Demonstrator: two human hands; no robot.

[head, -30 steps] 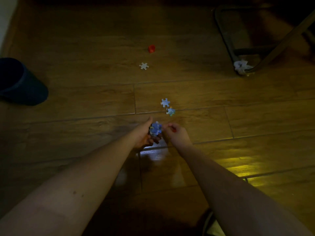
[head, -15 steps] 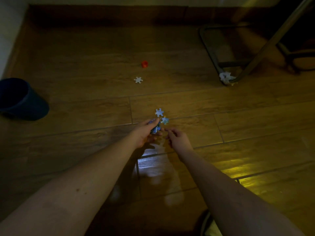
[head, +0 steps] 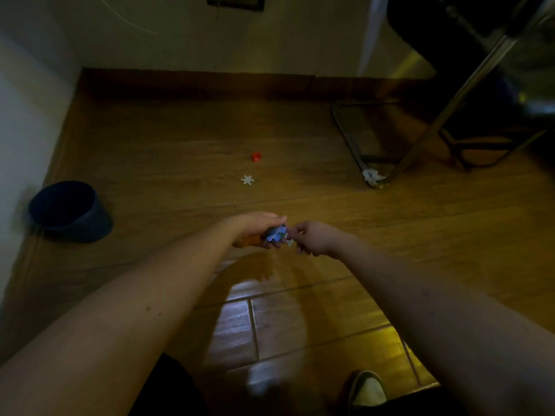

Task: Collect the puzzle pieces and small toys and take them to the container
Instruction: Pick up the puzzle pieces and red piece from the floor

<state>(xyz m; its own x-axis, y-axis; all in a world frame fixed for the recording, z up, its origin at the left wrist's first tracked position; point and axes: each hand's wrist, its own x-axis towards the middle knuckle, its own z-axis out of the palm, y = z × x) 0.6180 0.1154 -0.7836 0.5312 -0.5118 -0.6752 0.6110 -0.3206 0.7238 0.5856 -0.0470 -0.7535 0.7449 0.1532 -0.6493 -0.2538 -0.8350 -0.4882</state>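
My left hand (head: 257,229) is cupped around a small bunch of blue puzzle pieces (head: 275,233) above the wooden floor. My right hand (head: 315,238) is right beside it, fingertips pinched on a pale greenish puzzle piece (head: 289,242) at the edge of the bunch. Farther off on the floor lie a white puzzle piece (head: 247,179) and, beyond it, a small red toy (head: 256,156). Another white piece (head: 371,175) sits by the chair's foot at the right. A dark blue container (head: 70,211) lies tipped on its side at the left.
A folding chair's metal frame (head: 420,139) stands at the right. White walls with a dark baseboard (head: 210,82) close off the far side and the left. My shoe (head: 368,388) shows at the bottom. The room is dim.
The two pieces that lay just ahead of my hands are no longer on the floor. Both hands have lifted and the view has tilted up, showing the wall.
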